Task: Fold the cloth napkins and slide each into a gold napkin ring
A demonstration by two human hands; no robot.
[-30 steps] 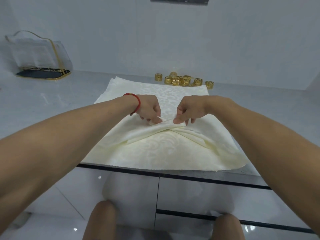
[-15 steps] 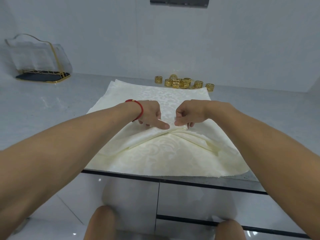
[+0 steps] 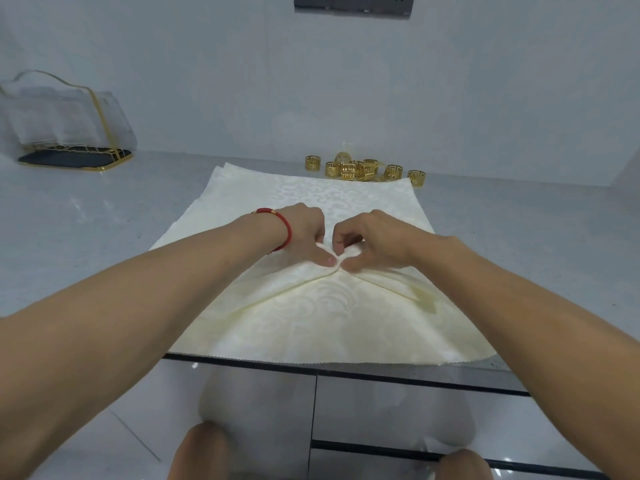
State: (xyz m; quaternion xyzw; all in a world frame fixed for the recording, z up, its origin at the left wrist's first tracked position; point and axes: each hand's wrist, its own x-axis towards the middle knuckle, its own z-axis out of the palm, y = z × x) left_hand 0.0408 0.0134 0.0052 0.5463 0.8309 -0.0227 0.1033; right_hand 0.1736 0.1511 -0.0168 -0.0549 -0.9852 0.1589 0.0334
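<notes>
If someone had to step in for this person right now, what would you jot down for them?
Left hand: pinches the napkin at its middle.
Right hand: pinches the same gathered fold, fingers curled.
Napkin lies on the counter, pleats fanning from the pinch toward its near edge; more cloth seems to lie under it.
Rings: a loose cluster past the napkin's far edge, none in use.
Done: gathering begun.
Left: finish the fold, slide it into a ring, repeat.

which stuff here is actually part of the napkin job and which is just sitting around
Part of the job:
cream napkin, pinched at its middle by left hand and right hand
gold napkin rings

Just lying about:
clear gold-trimmed holder
wall sockets
</notes>
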